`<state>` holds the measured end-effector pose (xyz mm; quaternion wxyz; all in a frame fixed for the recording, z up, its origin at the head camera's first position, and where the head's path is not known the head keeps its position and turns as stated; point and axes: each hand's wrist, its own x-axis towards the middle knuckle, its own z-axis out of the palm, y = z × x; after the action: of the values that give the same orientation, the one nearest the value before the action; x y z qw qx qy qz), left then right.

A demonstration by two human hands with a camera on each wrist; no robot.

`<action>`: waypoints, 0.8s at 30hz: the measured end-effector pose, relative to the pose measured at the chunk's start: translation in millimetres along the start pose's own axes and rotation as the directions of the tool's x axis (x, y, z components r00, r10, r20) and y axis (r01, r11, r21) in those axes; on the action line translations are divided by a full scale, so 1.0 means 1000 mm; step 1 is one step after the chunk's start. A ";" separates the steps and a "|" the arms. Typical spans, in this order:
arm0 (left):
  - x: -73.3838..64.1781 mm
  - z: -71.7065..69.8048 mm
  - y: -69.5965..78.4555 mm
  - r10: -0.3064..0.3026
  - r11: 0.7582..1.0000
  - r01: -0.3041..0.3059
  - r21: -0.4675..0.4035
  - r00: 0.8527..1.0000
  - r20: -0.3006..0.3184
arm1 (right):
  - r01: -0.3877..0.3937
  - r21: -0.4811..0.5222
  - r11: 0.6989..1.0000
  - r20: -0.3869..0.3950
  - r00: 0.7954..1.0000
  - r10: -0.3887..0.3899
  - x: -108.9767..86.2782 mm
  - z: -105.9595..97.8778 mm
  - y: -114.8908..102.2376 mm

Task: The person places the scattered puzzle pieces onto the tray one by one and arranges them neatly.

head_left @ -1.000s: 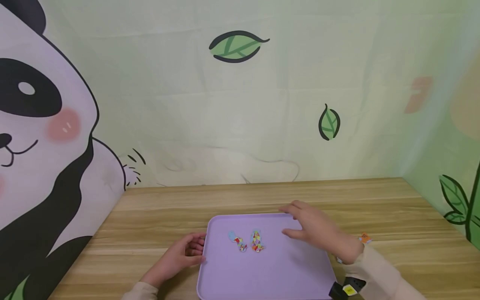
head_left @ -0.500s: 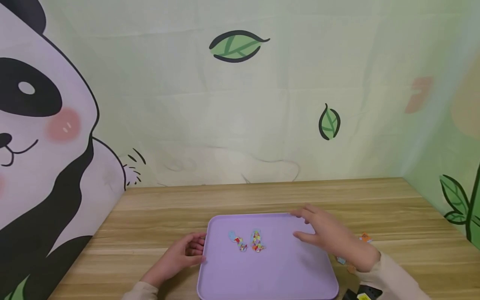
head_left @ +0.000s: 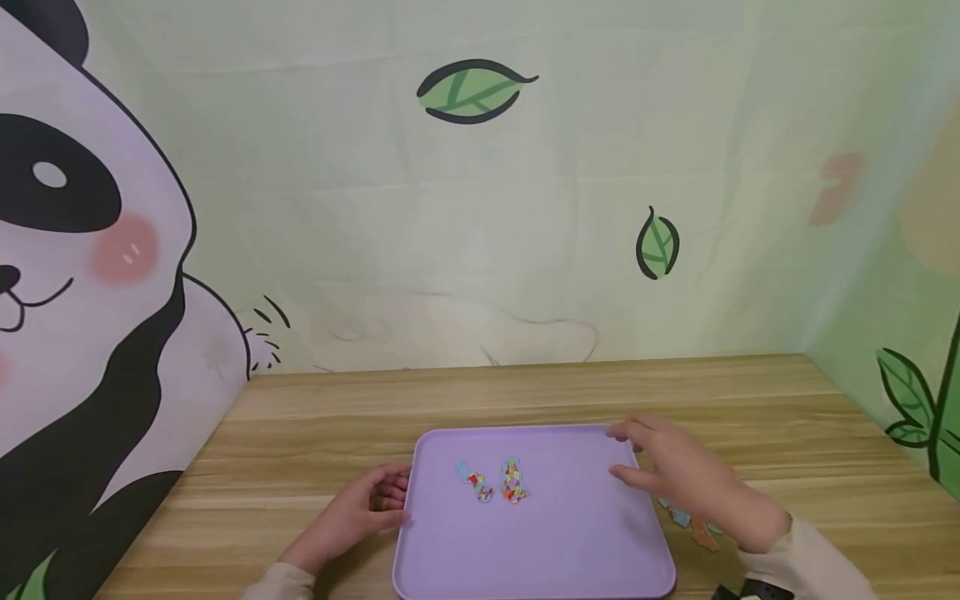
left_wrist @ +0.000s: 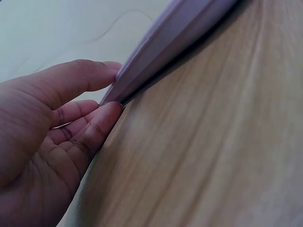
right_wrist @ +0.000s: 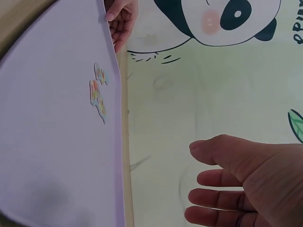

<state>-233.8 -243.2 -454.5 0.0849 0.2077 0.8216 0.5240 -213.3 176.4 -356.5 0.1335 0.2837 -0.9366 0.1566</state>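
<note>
A lilac tray (head_left: pixel 540 550) lies on the wooden table in the head view. On its far left part are two small flat puzzle pieces, a blue-tipped one (head_left: pixel 478 485) and a multicoloured one (head_left: pixel 513 482), a little apart. My left hand (head_left: pixel 352 508) rests against the tray's left edge. In the left wrist view, the thumb (left_wrist: pixel 90 75) touches the tray's side (left_wrist: pixel 161 47) and a fingertip meets its base. My right hand (head_left: pixel 693 479) hovers over the tray's far right edge, fingers loosely bent and apart. Nothing shows between those fingers in the right wrist view.
More flat pieces, among them a blue one (head_left: pixel 680 517) and an orange one (head_left: pixel 705 533), lie on the table right of the tray, partly hidden by the right forearm. Behind the table (head_left: pixel 337 408) stands a backdrop (head_left: pixel 450 250) with a printed panda and leaves.
My right hand has moved to the right, from over the tray to its right edge. More of the pieces beside the tray now show. The left hand and the tray have stayed put.
</note>
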 end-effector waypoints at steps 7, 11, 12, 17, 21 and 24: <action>0.000 0.000 0.000 -0.006 1.000 0.006 0.005 1.000 -0.005 | -0.016 0.006 1.000 0.008 1.000 0.016 -0.011 -0.002 0.011; -0.001 0.000 0.000 -0.001 1.000 0.001 0.005 1.000 -0.004 | -0.023 0.008 1.000 0.004 1.000 0.023 -0.017 -0.001 0.019; -0.001 0.000 0.000 0.001 1.000 -0.001 0.003 1.000 -0.004 | -0.020 0.005 1.000 -0.001 1.000 0.020 -0.019 -0.001 0.021; -0.001 0.000 0.000 -0.003 1.000 0.003 -0.003 1.000 -0.003 | -0.007 -0.004 1.000 -0.001 1.000 0.007 -0.026 0.001 0.029; -0.001 -0.001 0.000 -0.012 1.000 0.012 -0.006 1.000 -0.002 | -0.008 0.000 1.000 0.012 1.000 0.008 -0.031 0.001 0.035; 0.000 0.000 -0.001 -0.009 1.000 0.009 -0.011 1.000 -0.002 | -0.011 0.013 1.000 0.020 1.000 0.011 -0.035 0.002 0.039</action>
<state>-233.7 -243.5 -455.0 0.0875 0.2031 0.8198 0.5282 -207.4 223.7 -378.4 0.1213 0.2808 -0.9385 0.1605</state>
